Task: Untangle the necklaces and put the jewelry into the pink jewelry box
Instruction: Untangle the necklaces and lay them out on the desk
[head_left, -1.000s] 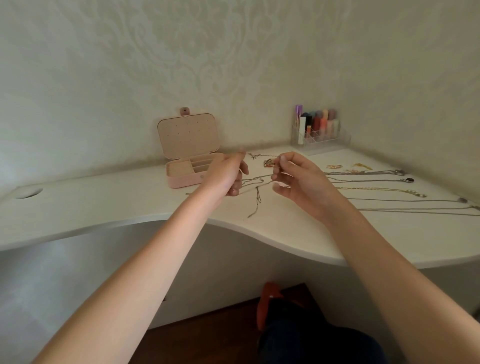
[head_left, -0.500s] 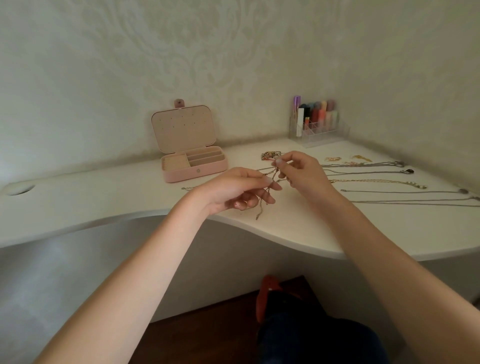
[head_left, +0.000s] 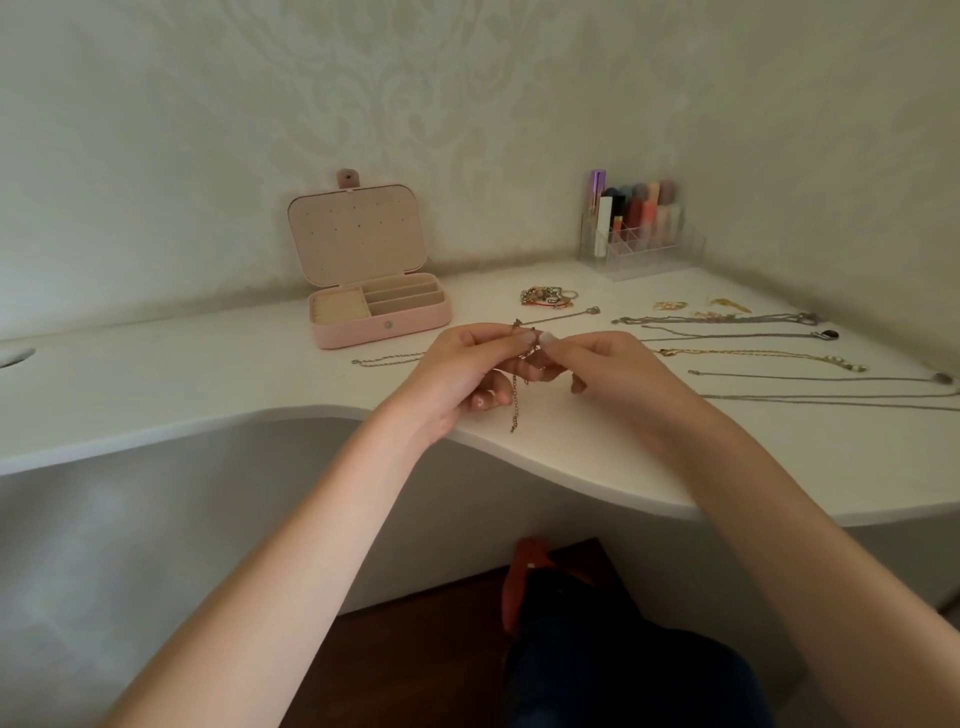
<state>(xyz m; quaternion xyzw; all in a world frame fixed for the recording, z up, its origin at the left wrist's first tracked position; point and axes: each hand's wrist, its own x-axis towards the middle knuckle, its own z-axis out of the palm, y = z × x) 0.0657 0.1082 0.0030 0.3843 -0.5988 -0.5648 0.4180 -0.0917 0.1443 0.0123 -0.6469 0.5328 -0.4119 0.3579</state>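
Observation:
My left hand and my right hand meet fingertip to fingertip above the white desk. Both pinch a thin tangled chain, and its loose end hangs down between them. The pink jewelry box stands open behind my left hand, lid upright, compartments showing. Several necklaces lie stretched out in rows to the right. One more chain lies flat left of my hands. A small heap of bracelets and rings sits behind them.
A clear organizer with lipsticks stands in the back corner by the wall. Small gold pieces lie near it. The desk's curved front edge runs below my hands. A round cable hole is at far left.
Both hands have drawn closer to me and come together. The chain has been lifted off the desk and now dangles between my fingertips.

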